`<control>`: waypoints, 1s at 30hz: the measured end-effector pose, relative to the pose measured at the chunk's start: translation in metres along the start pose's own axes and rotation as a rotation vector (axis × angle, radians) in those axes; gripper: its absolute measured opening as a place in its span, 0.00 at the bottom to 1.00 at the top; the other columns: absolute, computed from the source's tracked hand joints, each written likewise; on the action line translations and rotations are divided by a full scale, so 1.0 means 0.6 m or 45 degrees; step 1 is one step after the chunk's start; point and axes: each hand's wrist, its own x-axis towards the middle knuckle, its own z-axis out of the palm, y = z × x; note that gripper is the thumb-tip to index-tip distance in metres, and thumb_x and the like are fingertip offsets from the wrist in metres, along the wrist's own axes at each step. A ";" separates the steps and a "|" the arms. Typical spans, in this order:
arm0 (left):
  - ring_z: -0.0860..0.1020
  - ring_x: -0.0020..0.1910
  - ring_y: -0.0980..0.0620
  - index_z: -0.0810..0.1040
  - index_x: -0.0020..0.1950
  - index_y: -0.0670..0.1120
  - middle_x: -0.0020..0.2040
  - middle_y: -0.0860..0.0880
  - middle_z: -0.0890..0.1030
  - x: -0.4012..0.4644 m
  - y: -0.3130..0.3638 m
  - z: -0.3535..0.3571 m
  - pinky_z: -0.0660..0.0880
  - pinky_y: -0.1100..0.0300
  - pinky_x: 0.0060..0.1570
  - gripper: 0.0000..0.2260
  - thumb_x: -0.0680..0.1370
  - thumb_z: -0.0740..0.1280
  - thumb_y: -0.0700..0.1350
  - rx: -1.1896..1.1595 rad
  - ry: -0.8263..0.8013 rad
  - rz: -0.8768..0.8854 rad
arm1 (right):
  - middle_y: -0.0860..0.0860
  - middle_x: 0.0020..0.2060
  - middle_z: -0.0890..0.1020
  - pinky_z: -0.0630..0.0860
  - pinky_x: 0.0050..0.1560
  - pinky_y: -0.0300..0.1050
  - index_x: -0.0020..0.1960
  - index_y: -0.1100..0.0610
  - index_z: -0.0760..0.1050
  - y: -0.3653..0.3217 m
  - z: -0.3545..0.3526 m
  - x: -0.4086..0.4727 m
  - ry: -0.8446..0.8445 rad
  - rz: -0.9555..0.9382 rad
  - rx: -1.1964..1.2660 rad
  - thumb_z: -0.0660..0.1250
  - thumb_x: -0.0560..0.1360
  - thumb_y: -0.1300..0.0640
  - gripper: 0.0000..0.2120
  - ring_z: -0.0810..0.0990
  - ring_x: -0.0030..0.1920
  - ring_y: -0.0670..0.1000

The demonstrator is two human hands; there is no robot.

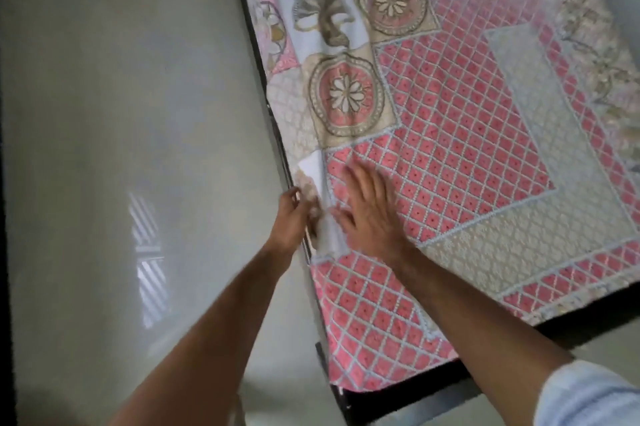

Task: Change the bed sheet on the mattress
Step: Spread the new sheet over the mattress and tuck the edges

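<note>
1. The patterned bed sheet (450, 107) covers the mattress, long axis running near to far.
2. Right hand (370, 214) presses it flat, fingers straight; left hand (294, 218) pinches the sheet's left edge, just beside.

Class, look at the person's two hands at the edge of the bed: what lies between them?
In the head view, a raised pale fold of the bed sheet lies between the left hand and right hand.
</note>
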 end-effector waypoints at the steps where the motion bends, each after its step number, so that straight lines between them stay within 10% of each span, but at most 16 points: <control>1: 0.79 0.45 0.56 0.65 0.71 0.47 0.54 0.49 0.78 0.007 0.012 -0.030 0.76 0.62 0.40 0.16 0.84 0.62 0.46 0.034 -0.060 0.008 | 0.56 0.79 0.60 0.56 0.77 0.61 0.80 0.57 0.57 -0.018 0.001 0.033 0.012 0.160 -0.015 0.54 0.80 0.35 0.37 0.58 0.79 0.58; 7: 0.79 0.62 0.45 0.64 0.75 0.53 0.68 0.47 0.76 0.086 0.068 -0.186 0.74 0.45 0.60 0.19 0.84 0.62 0.50 0.050 -0.121 -0.092 | 0.54 0.82 0.47 0.51 0.76 0.68 0.82 0.54 0.49 -0.096 0.014 0.104 -0.167 0.159 -0.170 0.51 0.78 0.29 0.42 0.46 0.81 0.62; 12: 0.78 0.61 0.51 0.67 0.72 0.54 0.63 0.51 0.77 0.171 0.145 -0.185 0.75 0.52 0.53 0.28 0.73 0.65 0.58 0.044 -0.157 0.003 | 0.53 0.82 0.49 0.52 0.76 0.67 0.82 0.52 0.51 -0.080 0.026 0.114 -0.105 0.105 -0.160 0.58 0.77 0.32 0.41 0.48 0.80 0.63; 16: 0.77 0.53 0.54 0.66 0.68 0.53 0.55 0.53 0.77 0.268 0.246 -0.127 0.73 0.55 0.49 0.14 0.84 0.63 0.52 0.089 -0.149 0.092 | 0.52 0.79 0.62 0.58 0.74 0.65 0.79 0.50 0.63 -0.076 0.032 0.117 -0.035 0.110 -0.080 0.61 0.75 0.33 0.37 0.62 0.77 0.62; 22: 0.80 0.40 0.50 0.78 0.53 0.48 0.43 0.49 0.81 0.450 0.404 -0.095 0.77 0.57 0.38 0.21 0.75 0.70 0.64 0.249 0.050 -0.107 | 0.50 0.66 0.70 0.68 0.54 0.53 0.71 0.49 0.66 -0.014 0.011 0.263 0.138 0.352 0.115 0.60 0.78 0.41 0.25 0.73 0.58 0.56; 30: 0.84 0.48 0.51 0.79 0.60 0.44 0.53 0.45 0.84 0.458 0.394 -0.168 0.82 0.55 0.48 0.09 0.81 0.68 0.43 -0.043 -0.176 0.022 | 0.54 0.80 0.56 0.51 0.78 0.64 0.81 0.55 0.50 0.099 -0.026 0.444 0.134 0.884 0.263 0.52 0.83 0.41 0.32 0.52 0.80 0.57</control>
